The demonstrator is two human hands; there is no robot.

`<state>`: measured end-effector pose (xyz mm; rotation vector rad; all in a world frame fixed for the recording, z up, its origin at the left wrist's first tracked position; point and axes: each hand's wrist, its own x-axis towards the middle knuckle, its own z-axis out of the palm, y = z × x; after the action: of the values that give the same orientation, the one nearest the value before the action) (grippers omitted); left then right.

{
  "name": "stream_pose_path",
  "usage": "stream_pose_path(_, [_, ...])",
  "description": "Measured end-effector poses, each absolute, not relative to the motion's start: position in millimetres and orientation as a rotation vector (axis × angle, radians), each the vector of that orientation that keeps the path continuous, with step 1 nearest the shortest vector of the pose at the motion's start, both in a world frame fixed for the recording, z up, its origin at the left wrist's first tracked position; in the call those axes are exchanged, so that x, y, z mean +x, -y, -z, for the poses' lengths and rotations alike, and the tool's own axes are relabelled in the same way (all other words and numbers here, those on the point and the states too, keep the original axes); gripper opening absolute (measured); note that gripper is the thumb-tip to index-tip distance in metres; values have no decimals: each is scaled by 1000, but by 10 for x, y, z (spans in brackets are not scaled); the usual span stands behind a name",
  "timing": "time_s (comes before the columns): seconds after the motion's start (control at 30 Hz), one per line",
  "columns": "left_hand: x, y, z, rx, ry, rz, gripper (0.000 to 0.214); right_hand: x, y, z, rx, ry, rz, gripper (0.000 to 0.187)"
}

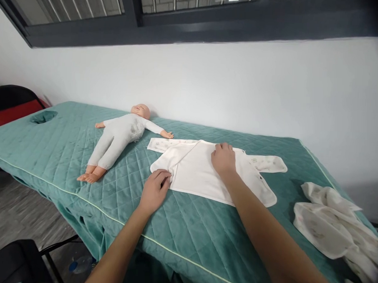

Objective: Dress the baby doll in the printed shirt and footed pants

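A white baby shirt lies spread out on the green quilted bed cover, its inside up and its patterned sleeves stretched to both sides. At the shirt's lower left, my left hand is closed, fingertips pinching a gathered bit of the cloth by the side flap. My right hand rests on the shirt near its upper edge, open with fingers slightly bent and pressing on the fabric. To the left a baby doll in a whitish body suit lies on its back, one arm reaching toward the shirt's left sleeve.
Crumpled white patterned baby clothes lie at the right end of the green-covered bed. A face hole is at its left end. A wall and window frame stand behind; black chairs and a plastic bottle are at left.
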<state>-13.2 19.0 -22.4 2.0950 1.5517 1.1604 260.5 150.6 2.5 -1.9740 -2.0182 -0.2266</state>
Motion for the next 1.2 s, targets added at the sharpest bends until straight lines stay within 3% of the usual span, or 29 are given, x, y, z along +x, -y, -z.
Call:
stream_pose_path(0.3, [-138, -179, 226, 2106, -1548, -1161, 21, 2575, -1501, 24, -1990, 2007, 269, 40])
stream_pose_path(0.7, [-145, -175, 239, 2103, -1533, -1159, 20, 2583, -1554, 106, -2053, 2085, 149, 58])
stream_pose_path(0.93, [-141, -167, 220, 2095, -1536, -1156, 20, 2544, -1545, 87, -2017, 2090, 338, 57])
stream_pose_path(1.2, [-140, -172, 227, 2096, -1549, -1145, 20, 2552, -1593, 138, -2070, 2087, 151, 59])
